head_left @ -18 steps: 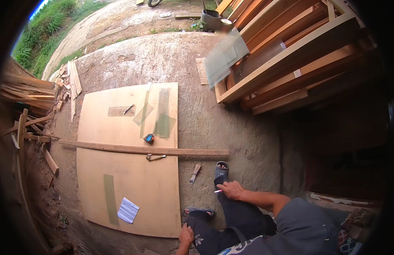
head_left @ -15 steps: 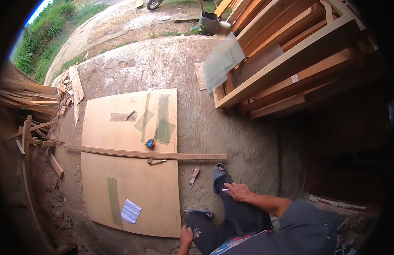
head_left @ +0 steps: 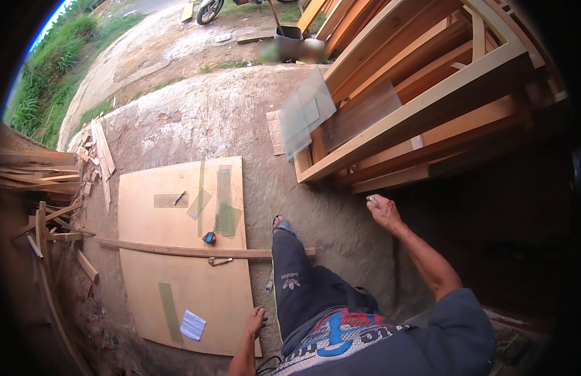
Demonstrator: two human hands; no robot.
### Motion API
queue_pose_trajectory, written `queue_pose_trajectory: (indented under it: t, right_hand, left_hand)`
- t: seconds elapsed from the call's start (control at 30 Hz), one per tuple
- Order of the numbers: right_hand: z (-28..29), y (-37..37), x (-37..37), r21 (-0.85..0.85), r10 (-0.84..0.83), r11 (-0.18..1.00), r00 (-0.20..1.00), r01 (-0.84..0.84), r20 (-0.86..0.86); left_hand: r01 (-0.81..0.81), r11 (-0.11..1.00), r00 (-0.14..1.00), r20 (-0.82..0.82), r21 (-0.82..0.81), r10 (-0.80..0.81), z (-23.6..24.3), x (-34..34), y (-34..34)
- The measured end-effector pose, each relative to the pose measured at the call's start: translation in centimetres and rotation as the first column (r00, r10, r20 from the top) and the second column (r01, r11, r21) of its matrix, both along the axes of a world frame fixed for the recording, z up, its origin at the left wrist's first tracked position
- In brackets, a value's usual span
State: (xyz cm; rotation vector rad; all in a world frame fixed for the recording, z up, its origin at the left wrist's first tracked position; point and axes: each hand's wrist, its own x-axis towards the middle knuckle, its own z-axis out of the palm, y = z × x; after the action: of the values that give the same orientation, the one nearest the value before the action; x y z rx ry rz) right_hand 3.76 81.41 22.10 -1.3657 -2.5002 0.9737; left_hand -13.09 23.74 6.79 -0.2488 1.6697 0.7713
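Note:
My right hand (head_left: pixel 385 213) is raised out to the right with its fingers closed around a slim whitish stick (head_left: pixel 372 200), mostly hidden, its kind unclear. Low at my side, my left hand (head_left: pixel 256 321) hangs beside the plywood sheet's (head_left: pixel 140 219) right edge, fingers loosely bent and apart, holding nothing I can see. Across that sheet lies a long wooden batten (head_left: pixel 171 248). Beyond it are glass strips (head_left: pixel 224 185), a pen (head_left: pixel 179 198) and a blue-and-black tape measure (head_left: pixel 209 237). Nearer lie a small hand tool (head_left: pixel 220 261), another glass strip (head_left: pixel 169 313) and a white paper (head_left: pixel 193 324).
Stacked wooden frames (head_left: pixel 422 106) fill the right side, with glass panes (head_left: pixel 306 116) leaning at their near corner. Scrap wood (head_left: pixel 58 178) lies piled at the left. A motorcycle wheel (head_left: pixel 209 11) and a dark bucket (head_left: pixel 288 41) stand at the far end.
From a crouch with the right hand at my knee, I have risen. That hand has swung up and right with the stick; my left hand has shifted up and left. One foot is forward.

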Motion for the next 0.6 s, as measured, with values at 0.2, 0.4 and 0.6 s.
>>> queue_pose_trajectory:
  t: [0.2,0.4,0.6]
  right_hand:
    - [7.3,19.2,-13.8,-0.165,-0.291,0.948,0.950,0.272,-0.109]
    - [7.4,42.5,-22.8,0.160,-0.469,0.881,0.866,0.445,0.172]
    - [-0.9,53.3,-18.8,0.285,-0.570,0.820,0.664,0.496,0.483]
  left_hand:
    - [-0.003,0.996,1.000,-0.029,-0.085,0.001,-0.3,-11.1,8.3]
    - [-0.077,0.983,0.997,0.013,-0.169,0.080,-0.6,-15.3,15.8]
    - [-0.110,0.968,0.991,0.054,-0.226,0.125,1.3,-17.8,18.5]
